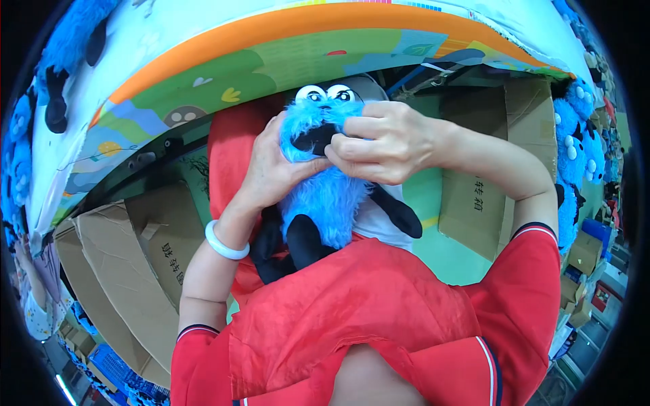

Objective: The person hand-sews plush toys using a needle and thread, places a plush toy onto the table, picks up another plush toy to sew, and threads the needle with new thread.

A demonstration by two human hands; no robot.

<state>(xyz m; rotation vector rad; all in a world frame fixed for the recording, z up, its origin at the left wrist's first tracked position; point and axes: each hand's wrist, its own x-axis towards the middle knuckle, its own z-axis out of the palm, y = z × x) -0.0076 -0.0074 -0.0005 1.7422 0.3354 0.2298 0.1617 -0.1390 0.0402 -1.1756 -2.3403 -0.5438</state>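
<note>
A blue furry plush toy [321,203] with white bulging eyes, a black mouth and black limbs lies on the person's lap, its head away from the body. My left hand [271,162] is wrapped round the left side of its head, thumb below the mouth. At the mouth's right side my right hand [382,142] is closed, its fingers curled together against the face fur. Whatever the right fingertips pinch is too small or hidden to make out. A white bangle [225,241] circles the left wrist.
Ahead is a table edge with an orange and green patterned cover [271,64]. Open cardboard boxes stand at the left [125,271] and right [477,203]. More blue plush toys [575,152] are piled at the far right and at the left edge. Part of another person shows at far left.
</note>
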